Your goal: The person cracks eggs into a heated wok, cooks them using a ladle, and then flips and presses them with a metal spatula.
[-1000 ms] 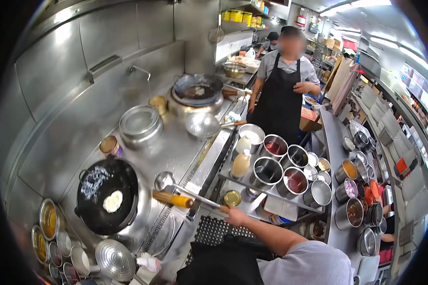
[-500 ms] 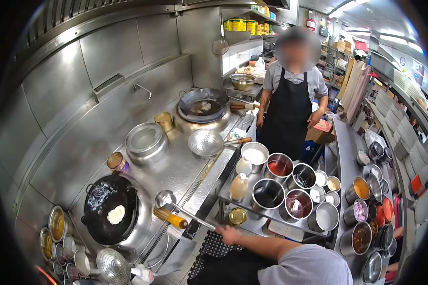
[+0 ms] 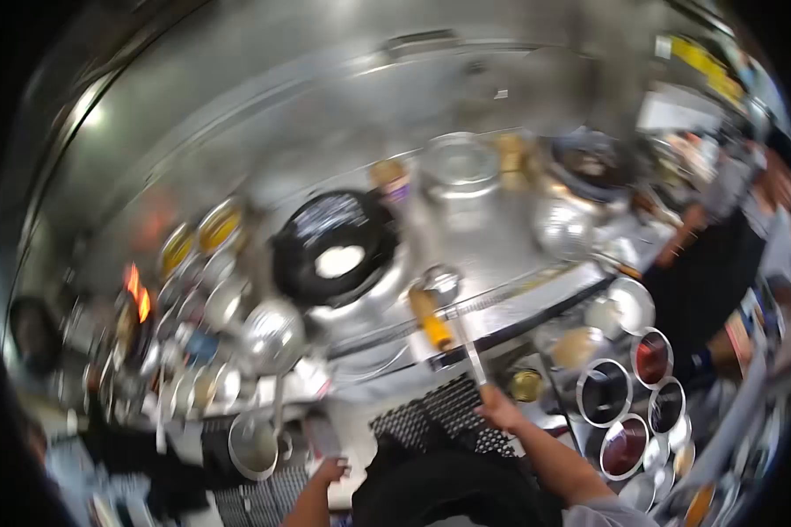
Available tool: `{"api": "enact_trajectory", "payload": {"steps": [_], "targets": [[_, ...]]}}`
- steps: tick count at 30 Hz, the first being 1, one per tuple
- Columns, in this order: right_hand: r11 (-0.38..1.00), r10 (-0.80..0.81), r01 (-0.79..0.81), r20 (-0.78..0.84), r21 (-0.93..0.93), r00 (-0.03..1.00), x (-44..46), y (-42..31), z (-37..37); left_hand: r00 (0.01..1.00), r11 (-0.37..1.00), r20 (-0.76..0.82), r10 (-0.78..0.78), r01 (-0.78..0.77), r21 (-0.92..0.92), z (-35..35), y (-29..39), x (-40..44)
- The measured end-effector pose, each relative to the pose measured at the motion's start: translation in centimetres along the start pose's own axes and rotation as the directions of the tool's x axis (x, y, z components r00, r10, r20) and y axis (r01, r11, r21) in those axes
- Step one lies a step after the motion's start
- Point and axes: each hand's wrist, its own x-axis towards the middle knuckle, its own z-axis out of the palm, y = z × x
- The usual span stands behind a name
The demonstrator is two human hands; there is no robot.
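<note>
In the head view, the right hand (image 3: 498,411) is closed around the wooden end of a ladle (image 3: 469,347), whose handle crosses the front edge of the range (image 3: 545,294). The ladle's bowl lies just inside that edge, beside a brush with a yellow handle (image 3: 435,332). Farther from the edge and to the left, a black wok (image 3: 310,262) holds a pale, rounded piece of food (image 3: 340,261) near its middle. The left hand (image 3: 331,470) is low in front of the body, near a pot (image 3: 254,446); blur hides its fingers, so I cannot tell whether it is open or gripping anything. With so long a handle, the ladle is best steered from a firm but relaxed wrist, its bowl lifted clear of the brush before any sideways swing, as the two lie close enough to snag. The soft-looking food calls for a low, gentle approach along the wok's curve. Sauce pots (image 3: 605,393) stand near the right elbow's side, so that arm does well to stay tucked in.
</note>
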Motion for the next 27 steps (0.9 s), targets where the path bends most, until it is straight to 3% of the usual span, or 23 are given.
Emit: {"api": "enact_trajectory", "payload": {"steps": [1, 3, 5, 7, 8, 9, 11, 13, 15, 16, 19, 21, 24, 27], "targets": [[0.969, 0.18, -0.165, -0.063, 0.186, 0.982, -0.5, -2.4, 0.3, 0.994, 0.999, -0.099, -0.042, 0.042, 0.004, -0.2, -0.7, -0.6], [0.947, 0.211, -0.192, -0.048, 0.257, 0.976, -0.9, -6.7, 0.3, 0.948, 0.992, -0.294, -0.124, 0.126, -0.013, 1.0, 4.2, -5.2], [0.938, 0.183, -0.147, -0.086, 0.315, 0.979, -1.7, -9.7, 0.7, 0.944, 0.976, -0.318, 0.085, -0.014, 0.219, -0.2, 2.2, -6.3], [0.943, 0.097, -0.052, -0.123, 0.328, 0.988, -2.2, -11.6, 1.9, 0.897, 0.967, -0.393, 0.2, -0.115, 0.229, -0.8, 3.0, -5.9], [0.948, 0.058, -0.028, -0.085, 0.316, 0.995, -2.0, -11.1, 1.9, 0.866, 0.983, -0.466, 0.18, -0.138, 0.123, -0.4, 7.2, -7.4], [0.895, 0.051, -0.067, 0.048, 0.441, 0.998, -2.1, -11.8, 1.8, 0.837, 0.987, -0.529, 0.143, -0.157, 0.017, 0.1, 11.2, -9.1], [0.738, -0.038, -0.155, 0.27, 0.657, 0.962, -0.8, -15.3, 1.5, 0.781, 0.964, -0.581, 0.231, -0.266, 0.025, -0.6, 16.7, -10.2], [0.795, -0.07, -0.116, 0.281, 0.596, 0.957, 1.7, -19.1, 2.6, 0.684, 0.903, -0.608, 0.404, -0.404, 0.146, -2.9, 22.5, -9.0], [0.907, 0.071, -0.113, 0.118, 0.405, 0.991, 5.4, -21.7, 4.4, 0.548, 0.793, -0.583, 0.6, -0.502, 0.345, -5.4, 27.5, -7.6], [0.891, 0.058, -0.087, 0.076, 0.446, 0.995, 6.4, -23.8, 5.1, 0.511, 0.749, -0.563, 0.65, -0.555, 0.361, -6.7, 30.2, -6.8], [0.936, 0.089, -0.12, 0.108, 0.332, 0.99, 11.9, -27.4, 6.6, 0.375, 0.602, -0.483, 0.791, -0.615, 0.508, -10.1, 37.1, -3.8], [0.957, 0.112, -0.134, 0.099, 0.257, 0.989, 14.6, -28.9, 8.3, 0.204, 0.471, -0.456, 0.866, -0.64, 0.607, -11.1, 40.2, -1.2], [0.967, 0.129, -0.139, 0.061, 0.211, 0.99, 17.4, -30.0, 10.5, 0.258, 0.522, -0.467, 0.846, -0.581, 0.624, -11.2, 42.6, 3.3], [0.977, 0.119, -0.122, 0.025, 0.177, 0.993, 19.2, -30.8, 11.7, 0.525, 0.644, -0.405, 0.748, -0.43, 0.633, -11.4, 43.9, 4.3]]}}
